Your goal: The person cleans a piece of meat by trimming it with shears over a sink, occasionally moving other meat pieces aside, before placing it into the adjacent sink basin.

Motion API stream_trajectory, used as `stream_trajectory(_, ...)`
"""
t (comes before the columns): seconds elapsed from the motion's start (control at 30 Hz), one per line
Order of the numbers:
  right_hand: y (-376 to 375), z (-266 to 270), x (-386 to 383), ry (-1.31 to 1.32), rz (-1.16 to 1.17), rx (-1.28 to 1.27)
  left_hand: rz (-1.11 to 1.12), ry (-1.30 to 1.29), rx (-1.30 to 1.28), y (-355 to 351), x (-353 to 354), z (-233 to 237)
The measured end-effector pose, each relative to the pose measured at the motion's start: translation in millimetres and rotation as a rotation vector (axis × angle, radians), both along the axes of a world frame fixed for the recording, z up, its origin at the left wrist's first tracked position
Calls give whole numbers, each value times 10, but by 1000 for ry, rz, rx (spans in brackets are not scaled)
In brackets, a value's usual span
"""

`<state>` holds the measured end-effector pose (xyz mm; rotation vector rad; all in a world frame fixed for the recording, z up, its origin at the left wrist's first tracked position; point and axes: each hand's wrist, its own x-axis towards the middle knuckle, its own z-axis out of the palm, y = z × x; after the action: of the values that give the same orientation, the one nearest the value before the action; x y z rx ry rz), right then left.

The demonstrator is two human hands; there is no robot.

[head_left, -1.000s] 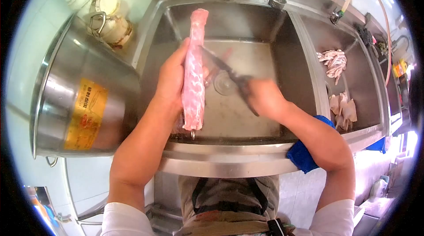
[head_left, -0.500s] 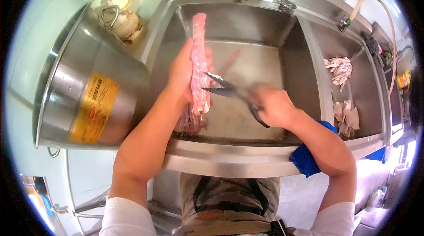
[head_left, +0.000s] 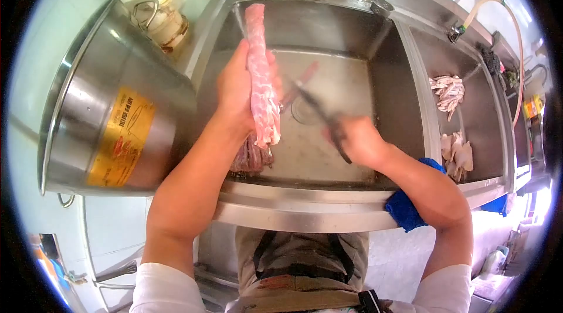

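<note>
My left hand (head_left: 236, 89) is wrapped around a long pink strip of raw, bony meat (head_left: 260, 72), held lengthwise over the sink. White fat and ragged bits show at its near end. In my right hand (head_left: 362, 142) are black-handled scissors (head_left: 324, 115), blurred by motion. Their blades look nearly together and point toward the meat, a little to its right. Below the meat's near end, darker raw meat (head_left: 251, 157) lies on the bottom of the large sink basin (head_left: 404, 114).
A tall steel pot (head_left: 170, 131) with a yellow label stands left of the sink. The smaller right basin holds pale strips (head_left: 448, 93) and flat pale pieces (head_left: 457, 153). A blue cloth (head_left: 403, 210) hangs over the front rim. A hose (head_left: 521, 49) curves down at the right.
The scissors have pulled back from the meat, and their blades have come together. My left hand has shifted slightly up and left, turning the meat a little.
</note>
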<state>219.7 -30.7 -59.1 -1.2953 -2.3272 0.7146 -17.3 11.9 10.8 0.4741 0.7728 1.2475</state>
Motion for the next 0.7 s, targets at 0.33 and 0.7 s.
stream_trajectory(0.33,6,-50,-79,-172,-12,298,-65,-43,4,-5,55,-36)
stream_trajectory(0.7,17,124,-18,12,-106,-72,53,96,13,-53,72,60)
